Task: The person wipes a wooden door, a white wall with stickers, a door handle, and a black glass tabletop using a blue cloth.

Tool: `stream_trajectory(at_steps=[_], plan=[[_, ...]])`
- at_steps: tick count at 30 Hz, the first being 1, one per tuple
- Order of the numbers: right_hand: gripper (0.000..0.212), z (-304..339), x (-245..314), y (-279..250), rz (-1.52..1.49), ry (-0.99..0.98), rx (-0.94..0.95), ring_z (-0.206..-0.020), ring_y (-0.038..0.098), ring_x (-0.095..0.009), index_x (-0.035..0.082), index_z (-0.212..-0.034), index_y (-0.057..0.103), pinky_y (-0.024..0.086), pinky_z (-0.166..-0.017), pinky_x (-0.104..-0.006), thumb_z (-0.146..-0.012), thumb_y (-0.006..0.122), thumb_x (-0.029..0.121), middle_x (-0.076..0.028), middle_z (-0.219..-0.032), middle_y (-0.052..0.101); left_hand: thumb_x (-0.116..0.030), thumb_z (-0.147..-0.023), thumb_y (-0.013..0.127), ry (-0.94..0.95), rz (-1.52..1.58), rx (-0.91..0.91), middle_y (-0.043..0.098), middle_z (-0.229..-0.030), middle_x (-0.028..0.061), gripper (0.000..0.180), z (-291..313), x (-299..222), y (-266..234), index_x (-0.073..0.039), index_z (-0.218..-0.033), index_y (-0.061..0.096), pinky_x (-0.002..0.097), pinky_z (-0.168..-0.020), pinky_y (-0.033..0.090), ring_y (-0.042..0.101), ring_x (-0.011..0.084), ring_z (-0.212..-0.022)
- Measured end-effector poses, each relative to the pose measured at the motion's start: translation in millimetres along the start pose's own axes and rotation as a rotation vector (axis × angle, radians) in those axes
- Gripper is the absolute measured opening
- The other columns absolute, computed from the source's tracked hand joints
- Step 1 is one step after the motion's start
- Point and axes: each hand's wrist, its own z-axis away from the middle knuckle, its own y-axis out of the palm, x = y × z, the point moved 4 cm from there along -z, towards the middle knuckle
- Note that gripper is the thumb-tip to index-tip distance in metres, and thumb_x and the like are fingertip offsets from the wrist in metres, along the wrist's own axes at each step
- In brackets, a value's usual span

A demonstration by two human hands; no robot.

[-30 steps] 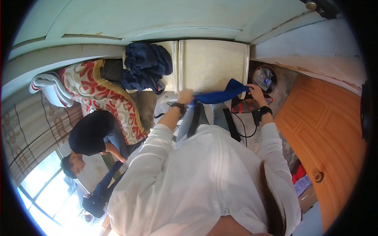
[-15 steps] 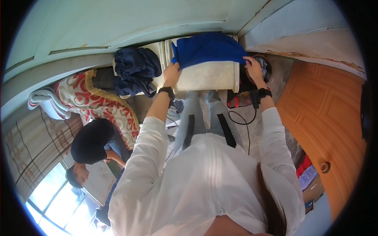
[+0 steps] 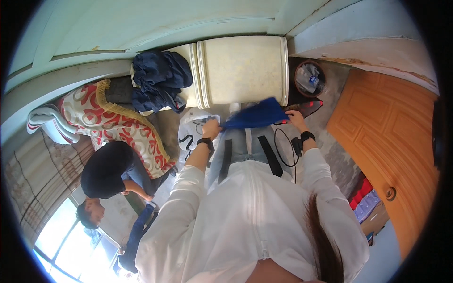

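Observation:
A blue cloth (image 3: 258,114) is stretched between my two hands, in front of my legs and just short of the cream bench-like surface (image 3: 245,70). My left hand (image 3: 212,128) is closed on the cloth's left end. At the other end, the fingers of my right hand (image 3: 296,120) pinch its right corner. The cloth hangs in the air, narrower at the left and wider toward the right. Dark navy clothing (image 3: 160,78) lies heaped on the left part of the cream surface.
A round bin (image 3: 310,78) holding a plastic bottle stands right of the cream surface. An orange wooden door (image 3: 377,137) is at the right. Left, another person (image 3: 111,170) bends beside a red-and-white patterned cover (image 3: 125,120). A white bag (image 3: 192,126) sits near my left hand.
Both hands have drawn the blue cloth off the cream surface toward my body. It now hangs narrower between them, and the bin and white bag show more fully.

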Motion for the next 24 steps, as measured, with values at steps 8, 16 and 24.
stream_trajectory(at_steps=[8,16,24], plan=[[0.02,0.3,94.0,-38.3,-0.059,-0.399,-0.379,-0.059,0.058,-0.02,0.002,-0.097,0.058,0.046,-0.057,-0.0308,-0.082,0.047,0.007,-0.015,-0.075,0.059,-0.03,-0.078,0.053,0.102,0.159,-0.397,0.057,-0.09,0.0145,0.025,-23.1,-21.8,-72.4,-0.008,-0.088,0.056,0.0415,-0.072,0.044,0.054,0.0332,-0.086],[0.037,106.8,153.4,-25.0,0.118,-0.219,-0.173,-0.065,0.06,-0.024,0.012,-0.114,0.047,0.046,-0.062,-0.0343,-0.079,0.047,0.004,-0.016,-0.08,0.06,-0.035,-0.082,0.041,0.13,0.058,-0.243,0.06,-0.091,0.0174,0.037,-29.8,5.4,-41.1,-0.004,-0.089,0.06,0.0431,-0.074,0.045,0.057,0.034,-0.086],[0.023,169.8,157.0,-19.3,0.332,-0.453,-0.38,-0.074,0.059,-0.028,0.011,-0.099,0.058,0.045,-0.065,-0.0357,-0.078,0.05,0.009,-0.012,-0.084,0.061,-0.031,-0.084,0.043,0.137,0.041,-0.154,0.061,-0.087,0.0166,0.032,12.7,29.0,16.6,-0.004,-0.094,0.057,0.0422,-0.075,0.044,0.057,0.0332,-0.087]])
